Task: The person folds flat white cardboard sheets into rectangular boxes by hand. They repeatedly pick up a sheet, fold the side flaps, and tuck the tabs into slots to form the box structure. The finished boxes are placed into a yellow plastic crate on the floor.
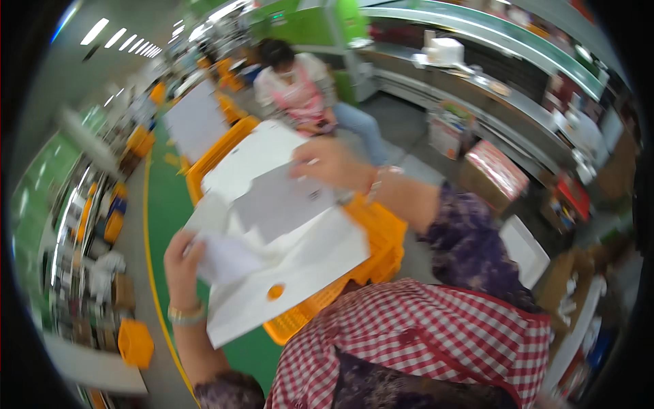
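Observation:
My left hand (181, 262) is closed on the edge of a thin white sheet (235, 260), which bends toward the middle. My right hand (334, 162) pinches a flat grey-white sheet (279, 204) with a stepped edge and a small dark mark. Beneath both sheets lies a large white board (327, 252); an orange round hole shows near its front corner. Another white board (262, 151) lies farther off. These rest over an orange plastic crate (388, 235), whose inside is mostly covered. Motion blurs the sheets a little.
Across from me a person in a pink apron (300, 99) sits beside the crate. Cardboard boxes (494, 174) stand on the floor at right, below a long workbench (504, 92). A white panel (197, 116) stands beyond the crate. An orange bin (135, 343) is at left.

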`<act>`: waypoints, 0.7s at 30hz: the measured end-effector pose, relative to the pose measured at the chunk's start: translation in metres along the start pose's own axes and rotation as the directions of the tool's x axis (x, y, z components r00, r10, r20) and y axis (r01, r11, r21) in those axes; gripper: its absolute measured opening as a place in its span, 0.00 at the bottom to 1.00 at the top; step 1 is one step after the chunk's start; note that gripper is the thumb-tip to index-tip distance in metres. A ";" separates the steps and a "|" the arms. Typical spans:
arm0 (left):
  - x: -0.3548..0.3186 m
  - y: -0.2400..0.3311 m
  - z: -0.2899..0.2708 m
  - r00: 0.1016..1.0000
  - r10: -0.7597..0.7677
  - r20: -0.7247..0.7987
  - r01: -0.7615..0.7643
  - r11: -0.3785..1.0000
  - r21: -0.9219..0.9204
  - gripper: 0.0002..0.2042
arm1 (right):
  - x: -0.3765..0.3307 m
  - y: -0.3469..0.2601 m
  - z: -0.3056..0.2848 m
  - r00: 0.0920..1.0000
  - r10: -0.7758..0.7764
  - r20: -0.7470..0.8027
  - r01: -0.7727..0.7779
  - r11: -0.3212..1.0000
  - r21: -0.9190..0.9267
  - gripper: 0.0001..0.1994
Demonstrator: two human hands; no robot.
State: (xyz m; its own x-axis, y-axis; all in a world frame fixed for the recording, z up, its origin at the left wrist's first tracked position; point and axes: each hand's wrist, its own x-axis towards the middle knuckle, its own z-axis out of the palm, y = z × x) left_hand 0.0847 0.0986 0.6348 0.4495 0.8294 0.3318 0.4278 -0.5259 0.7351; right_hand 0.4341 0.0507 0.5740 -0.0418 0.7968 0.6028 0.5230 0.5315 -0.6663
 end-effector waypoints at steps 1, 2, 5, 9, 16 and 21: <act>0.012 0.009 0.008 0.998 0.060 -0.026 -0.060 0.998 0.015 0.06 | 0.004 -0.009 -0.011 1.000 -0.014 0.012 0.014 0.999 -0.048 0.09; 0.021 0.024 0.004 0.995 0.087 0.052 -0.090 0.993 0.071 0.06 | 0.008 -0.014 -0.013 0.996 -0.062 -0.063 0.065 0.997 0.046 0.09; 0.016 0.032 -0.012 0.992 0.004 0.124 -0.006 1.000 0.013 0.05 | 0.014 -0.041 -0.016 0.997 -0.022 -0.076 0.034 0.987 0.159 0.10; 0.016 0.036 -0.003 0.975 -0.008 0.220 0.046 0.985 -0.167 0.06 | 0.004 -0.050 -0.030 0.998 0.015 -0.065 -0.008 0.993 0.114 0.10; 0.013 0.039 0.010 0.942 0.051 0.332 0.005 0.986 -0.168 0.06 | -0.005 -0.045 -0.041 0.997 -0.074 -0.033 0.076 0.996 0.049 0.10; 0.007 0.047 0.021 0.929 0.073 0.362 -0.026 0.991 -0.133 0.06 | 0.000 -0.054 -0.047 0.996 0.000 -0.089 0.007 0.997 0.077 0.10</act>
State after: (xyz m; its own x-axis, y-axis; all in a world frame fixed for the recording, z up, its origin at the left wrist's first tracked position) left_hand 0.1241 0.0757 0.6595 0.7326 0.6642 0.1485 0.3077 -0.5179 0.7982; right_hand 0.4459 0.0086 0.6306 0.0338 0.7683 0.6392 0.4554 0.5575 -0.6941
